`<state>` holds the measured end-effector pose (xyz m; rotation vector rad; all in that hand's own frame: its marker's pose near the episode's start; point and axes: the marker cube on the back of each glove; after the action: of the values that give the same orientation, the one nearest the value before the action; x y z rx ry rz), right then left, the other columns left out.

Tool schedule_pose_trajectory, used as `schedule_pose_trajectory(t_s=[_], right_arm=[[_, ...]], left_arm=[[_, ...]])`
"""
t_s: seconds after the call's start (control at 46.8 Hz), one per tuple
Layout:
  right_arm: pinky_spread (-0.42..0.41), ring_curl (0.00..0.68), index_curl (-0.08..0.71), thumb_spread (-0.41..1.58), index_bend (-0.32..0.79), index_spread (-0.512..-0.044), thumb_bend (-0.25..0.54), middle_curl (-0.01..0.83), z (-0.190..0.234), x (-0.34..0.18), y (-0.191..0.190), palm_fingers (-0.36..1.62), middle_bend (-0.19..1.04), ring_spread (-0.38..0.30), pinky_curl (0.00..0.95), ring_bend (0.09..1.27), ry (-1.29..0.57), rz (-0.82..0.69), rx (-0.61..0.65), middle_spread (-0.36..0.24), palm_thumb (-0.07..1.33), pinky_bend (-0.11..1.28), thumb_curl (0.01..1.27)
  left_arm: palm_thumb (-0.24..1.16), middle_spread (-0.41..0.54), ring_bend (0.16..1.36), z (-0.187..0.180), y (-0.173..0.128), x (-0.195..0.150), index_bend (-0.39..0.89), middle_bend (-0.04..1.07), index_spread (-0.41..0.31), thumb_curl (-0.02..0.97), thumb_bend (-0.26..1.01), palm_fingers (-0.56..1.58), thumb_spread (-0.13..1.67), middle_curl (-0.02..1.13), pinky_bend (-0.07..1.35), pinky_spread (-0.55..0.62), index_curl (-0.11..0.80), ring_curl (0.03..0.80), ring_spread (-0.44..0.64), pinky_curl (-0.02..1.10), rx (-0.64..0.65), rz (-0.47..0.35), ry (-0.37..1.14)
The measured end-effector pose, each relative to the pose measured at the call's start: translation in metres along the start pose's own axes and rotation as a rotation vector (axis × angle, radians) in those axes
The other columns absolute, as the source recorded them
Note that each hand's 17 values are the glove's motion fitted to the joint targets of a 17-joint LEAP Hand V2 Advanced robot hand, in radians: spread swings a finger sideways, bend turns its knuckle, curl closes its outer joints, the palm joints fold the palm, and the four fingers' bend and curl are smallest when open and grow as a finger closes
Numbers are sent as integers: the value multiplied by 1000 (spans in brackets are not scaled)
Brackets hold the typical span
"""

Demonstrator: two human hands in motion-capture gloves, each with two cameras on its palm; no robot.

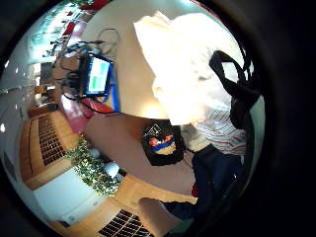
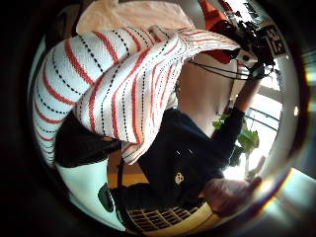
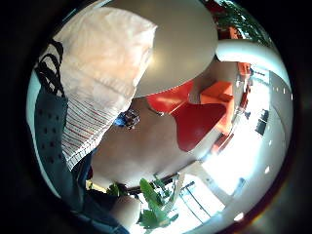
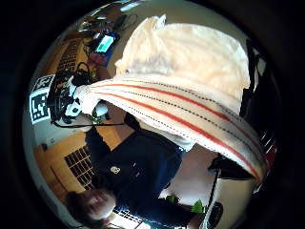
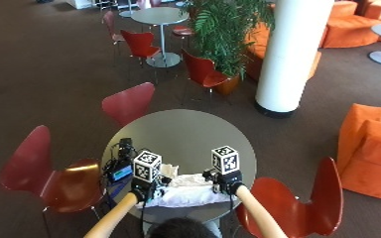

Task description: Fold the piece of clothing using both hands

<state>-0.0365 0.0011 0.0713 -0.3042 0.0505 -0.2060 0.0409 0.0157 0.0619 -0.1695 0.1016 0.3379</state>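
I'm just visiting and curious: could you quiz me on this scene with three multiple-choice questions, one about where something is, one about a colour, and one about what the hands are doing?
1. Where does the garment lie?
A. On the floor
B. On the round table's near edge
C. On a chair

2. What colour are the chairs beside the table?
A. Red
B. Blue
C. Green

3. What are the hands doing?
A. Resting flat on the bare table
B. Hanging at the sides
C. Each holding one end of the garment

Answers:
1 B: the garment lies on the table.
2 A: the chair is red.
3 C: the left hand and right hand hold its ends.
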Motion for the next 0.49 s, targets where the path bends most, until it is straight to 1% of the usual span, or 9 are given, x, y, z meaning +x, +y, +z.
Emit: schedule_pose_trajectory(t_s=[0.043,0.107,0.171,0.256,0.342,0.385,0.427,0.47,0.491], right_arm=[[-316,486,512,279,281,-262,-28,547,-17,0,-6,1295,360,-252,412,565,11,59,-1,-234,1021,524,739],[-319,488,520,265,270,-263,-29,550,-33,-1,-18,1289,360,-251,415,569,15,196,-80,-233,1019,532,747],[-327,490,524,263,245,-266,-28,549,-26,10,-51,1279,352,-253,417,575,13,206,-133,-235,1021,545,754],[-334,490,529,269,219,-268,-32,548,-12,19,-89,1266,339,-254,418,575,11,227,-160,-237,1016,552,759],[-336,488,533,280,197,-271,-31,545,8,28,-113,1256,328,-254,416,568,-23,297,-212,-238,1019,555,764],[-336,488,531,288,177,-274,-30,545,15,32,-123,1251,321,-254,416,571,-32,310,-192,-239,1020,560,767],[-337,486,526,304,161,-275,-30,545,18,37,-128,1238,319,-255,417,569,-24,334,-133,-240,1020,566,766],[-331,485,520,324,147,-273,-32,536,16,43,-133,1169,284,-254,416,561,5,379,-16,-238,1017,571,765],[-326,482,506,348,119,-273,-33,532,13,47,-135,1130,273,-252,418,552,21,400,57,-235,1015,580,762]], left_arm=[[748,-303,461,-8,-21,-8,173,379,-258,468,-4,1208,1290,538,488,-355,430,427,-331,423,14,-46,-23],[751,-303,463,-4,-62,-22,171,384,-261,481,-7,1212,1272,543,488,-354,435,431,-331,428,18,-125,-58],[761,-306,473,7,-99,-32,182,390,-268,504,-9,1227,1231,550,477,-356,446,437,-334,430,-25,-191,-73],[777,-308,479,12,-116,-36,182,398,-272,533,-8,1228,1183,557,472,-351,458,443,-337,436,-78,-304,-67],[782,-309,478,30,-137,-44,177,403,-275,556,-11,1208,1143,564,461,-349,467,446,-337,439,-114,-358,-15],[787,-308,476,39,-144,-49,168,404,-274,566,-11,1186,1128,564,453,-341,466,446,-335,440,-131,-382,4],[786,-304,459,44,-151,-55,155,386,-264,569,-13,1137,1121,560,452,-331,464,442,-327,442,-101,-415,-8],[773,-295,440,44,-153,-61,125,360,-252,566,-23,1072,1111,555,453,-324,452,439,-318,442,-44,-470,-51],[756,-287,433,42,-152,-64,106,321,-245,561,-31,1021,1108,543,468,-320,441,437,-312,448,-10,-509,-84]])
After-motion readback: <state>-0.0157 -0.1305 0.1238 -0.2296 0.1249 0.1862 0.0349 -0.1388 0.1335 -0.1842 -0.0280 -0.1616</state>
